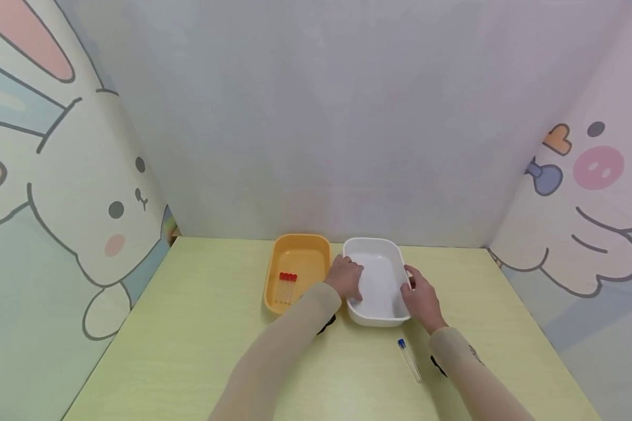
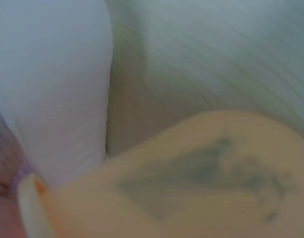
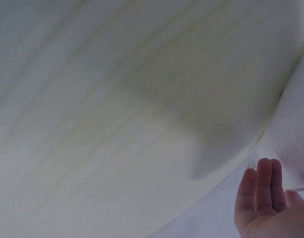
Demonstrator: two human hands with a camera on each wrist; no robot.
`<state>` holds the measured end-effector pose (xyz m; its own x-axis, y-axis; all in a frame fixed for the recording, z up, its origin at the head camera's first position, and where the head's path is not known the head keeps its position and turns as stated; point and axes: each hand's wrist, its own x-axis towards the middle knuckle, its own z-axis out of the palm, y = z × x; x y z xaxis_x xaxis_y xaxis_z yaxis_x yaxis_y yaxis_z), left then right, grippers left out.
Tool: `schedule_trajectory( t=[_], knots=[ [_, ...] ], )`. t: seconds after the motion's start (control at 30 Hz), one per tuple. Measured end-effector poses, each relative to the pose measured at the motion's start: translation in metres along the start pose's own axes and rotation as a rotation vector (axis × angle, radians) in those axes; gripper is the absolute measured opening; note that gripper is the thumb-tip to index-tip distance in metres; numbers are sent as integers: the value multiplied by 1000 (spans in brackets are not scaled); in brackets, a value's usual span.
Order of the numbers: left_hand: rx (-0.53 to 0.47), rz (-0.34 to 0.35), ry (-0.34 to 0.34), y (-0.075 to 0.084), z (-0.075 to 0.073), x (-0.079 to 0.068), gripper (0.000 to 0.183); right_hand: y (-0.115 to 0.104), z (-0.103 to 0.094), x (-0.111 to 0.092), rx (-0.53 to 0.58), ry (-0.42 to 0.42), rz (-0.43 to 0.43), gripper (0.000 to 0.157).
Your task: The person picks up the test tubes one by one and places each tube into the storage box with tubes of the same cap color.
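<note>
Both hands clasp the white rectangular plastic tray (image 1: 379, 280): left hand (image 1: 346, 278) at nine o'clock, right hand (image 1: 420, 298) at three, apparently steadying it evenly.

The left wrist view is a blur. The white tray (image 1: 375, 280) hides the left hand's fingers (image 1: 355, 290). Both sleeves run off at six o'clock.

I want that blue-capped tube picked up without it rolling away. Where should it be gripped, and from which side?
Probably pinch the blue-capped tube mid-length, coming from above with the fingers across its clear body. It lies flat on the table, cap toward the white tray, beside the right hand, so it is nearest.
</note>
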<state>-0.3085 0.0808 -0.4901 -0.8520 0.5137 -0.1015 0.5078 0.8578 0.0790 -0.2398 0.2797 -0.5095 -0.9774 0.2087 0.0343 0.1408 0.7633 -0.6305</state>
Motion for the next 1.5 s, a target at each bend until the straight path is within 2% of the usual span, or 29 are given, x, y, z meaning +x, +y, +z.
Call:
schedule_trajectory(
  t=[0.23,0.43,0.7,0.93,1.2,1.5],
  knots=[
    [44,-12,1,2,2,0,67,0,2,0,-3,-2,7,53],
    [25,-5,20,4,-2,-2,74,0,2,1,-8,0,16,53],
    [-30,30,111,2,-13,-8,76,-2,0,1,0,-9,23,53],
    [-39,55,130,4,-30,-19,75,-1,-1,0,-4,-11,14,53],
    [-63,81,122,14,-46,-39,72,1,-1,2,-9,-24,25,54],
    [-55,155,167,25,-54,-64,74,1,0,2,-16,-35,25,53]
  ],
)
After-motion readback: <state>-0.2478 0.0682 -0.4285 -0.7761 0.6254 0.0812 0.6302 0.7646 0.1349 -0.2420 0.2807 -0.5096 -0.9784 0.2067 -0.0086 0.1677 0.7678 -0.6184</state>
